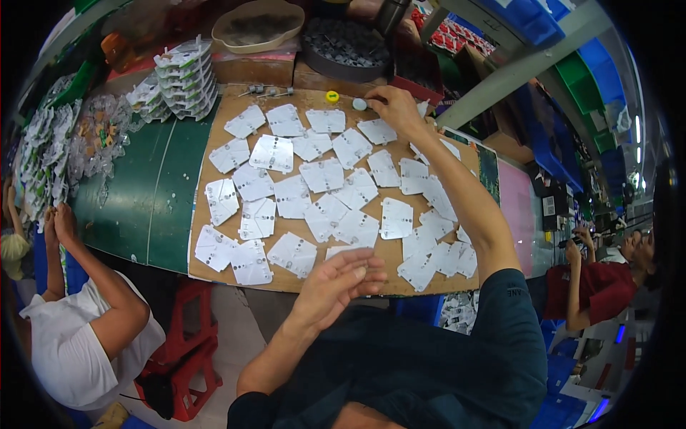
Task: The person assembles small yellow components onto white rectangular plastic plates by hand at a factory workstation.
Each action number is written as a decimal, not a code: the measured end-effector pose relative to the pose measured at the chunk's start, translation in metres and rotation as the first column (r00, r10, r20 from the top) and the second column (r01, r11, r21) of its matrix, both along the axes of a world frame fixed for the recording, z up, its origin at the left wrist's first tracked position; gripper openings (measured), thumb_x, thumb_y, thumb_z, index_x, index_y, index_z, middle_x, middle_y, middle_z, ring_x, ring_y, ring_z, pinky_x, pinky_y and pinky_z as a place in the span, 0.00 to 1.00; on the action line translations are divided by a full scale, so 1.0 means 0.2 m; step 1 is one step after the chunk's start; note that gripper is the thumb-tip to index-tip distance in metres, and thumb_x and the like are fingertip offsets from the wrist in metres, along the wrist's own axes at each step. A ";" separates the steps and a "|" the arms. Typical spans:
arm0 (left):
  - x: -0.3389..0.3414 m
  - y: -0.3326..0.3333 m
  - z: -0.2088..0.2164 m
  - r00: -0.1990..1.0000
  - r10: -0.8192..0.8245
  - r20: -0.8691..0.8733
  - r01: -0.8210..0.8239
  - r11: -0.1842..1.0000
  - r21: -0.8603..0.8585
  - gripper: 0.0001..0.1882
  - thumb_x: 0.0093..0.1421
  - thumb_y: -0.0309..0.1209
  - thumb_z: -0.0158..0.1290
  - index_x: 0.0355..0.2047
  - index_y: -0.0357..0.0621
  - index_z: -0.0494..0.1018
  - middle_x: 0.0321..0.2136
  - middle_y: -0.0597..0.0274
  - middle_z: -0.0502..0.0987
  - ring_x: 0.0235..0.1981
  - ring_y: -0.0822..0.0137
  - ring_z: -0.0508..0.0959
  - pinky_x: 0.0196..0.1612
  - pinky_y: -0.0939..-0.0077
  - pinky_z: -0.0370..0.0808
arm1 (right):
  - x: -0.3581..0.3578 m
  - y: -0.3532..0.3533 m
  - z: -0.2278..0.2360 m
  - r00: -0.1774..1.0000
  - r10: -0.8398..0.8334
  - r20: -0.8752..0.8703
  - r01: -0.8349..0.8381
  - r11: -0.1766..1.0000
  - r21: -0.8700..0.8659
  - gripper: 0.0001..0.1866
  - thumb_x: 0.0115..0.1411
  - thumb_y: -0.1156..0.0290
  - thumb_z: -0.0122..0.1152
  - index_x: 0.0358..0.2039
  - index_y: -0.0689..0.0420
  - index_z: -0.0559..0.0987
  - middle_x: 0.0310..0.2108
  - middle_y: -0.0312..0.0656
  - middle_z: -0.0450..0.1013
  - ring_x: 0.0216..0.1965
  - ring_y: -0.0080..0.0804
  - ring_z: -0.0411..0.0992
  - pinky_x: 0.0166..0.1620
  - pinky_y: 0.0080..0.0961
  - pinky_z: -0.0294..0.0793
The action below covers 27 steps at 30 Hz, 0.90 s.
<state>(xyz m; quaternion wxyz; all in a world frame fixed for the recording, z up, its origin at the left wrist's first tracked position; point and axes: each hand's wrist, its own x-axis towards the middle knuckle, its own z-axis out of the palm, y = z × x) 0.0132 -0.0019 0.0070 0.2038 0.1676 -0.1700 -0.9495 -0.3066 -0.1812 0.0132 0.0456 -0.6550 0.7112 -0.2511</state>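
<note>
My right hand [396,107] reaches to the far side of the board, its thumb and fingers bent together at the edge of a small pale round cap [359,104]. A small yellow round piece [332,96] lies left of that cap. Over the board's near edge my left hand [339,282] hovers palm up, its fingers loosely curled and apart, with nothing seen in it. Many flat white plastic plates [321,175] with small dark fittings lie spread over the brown cardboard [200,243], some overlapping. Part of one plate is hidden behind my left fingers.
Stacked white plastic parts [187,79] stand at the back left. A beige basin [257,28] and a black tub [346,46] of dark pieces are behind the board. Metal shafts [268,91] lie near them. A red stool [186,350] and co-workers sit at both sides.
</note>
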 end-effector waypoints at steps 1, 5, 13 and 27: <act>0.02 0.00 -0.01 1.000 0.006 0.000 -0.006 1.000 0.003 0.19 0.67 0.24 0.46 0.58 0.33 0.64 0.51 0.47 0.72 0.51 0.59 0.76 0.52 0.71 0.76 | 0.01 -0.04 -0.03 1.000 0.006 0.000 -0.006 1.000 0.003 0.11 0.56 0.68 0.61 0.38 0.57 0.83 0.35 0.49 0.78 0.39 0.48 0.76 0.44 0.39 0.74; 0.08 0.02 -0.05 1.000 -0.012 0.004 0.012 0.998 0.055 0.20 0.67 0.24 0.47 0.58 0.34 0.65 0.52 0.48 0.72 0.49 0.63 0.76 0.49 0.74 0.76 | 0.01 -0.12 -0.11 0.979 0.024 -0.202 -0.014 0.999 0.050 0.10 0.56 0.70 0.60 0.37 0.57 0.84 0.36 0.50 0.78 0.39 0.48 0.76 0.45 0.40 0.74; 0.14 0.07 -0.05 0.998 -0.068 0.008 0.067 0.995 0.077 0.17 0.64 0.21 0.50 0.53 0.31 0.68 0.49 0.47 0.75 0.50 0.59 0.78 0.54 0.69 0.76 | 0.04 -0.12 -0.09 0.970 -0.016 -0.242 0.039 0.995 0.093 0.10 0.56 0.70 0.60 0.37 0.57 0.84 0.37 0.51 0.78 0.40 0.49 0.76 0.46 0.42 0.74; 0.01 0.21 -0.04 0.982 -0.186 0.040 0.185 0.982 0.038 0.13 0.64 0.22 0.50 0.50 0.34 0.71 0.41 0.53 0.77 0.39 0.66 0.79 0.38 0.78 0.78 | -0.42 0.64 0.09 0.970 -0.232 0.069 0.228 0.972 0.057 0.11 0.56 0.66 0.61 0.37 0.57 0.84 0.33 0.50 0.79 0.34 0.45 0.77 0.41 0.36 0.74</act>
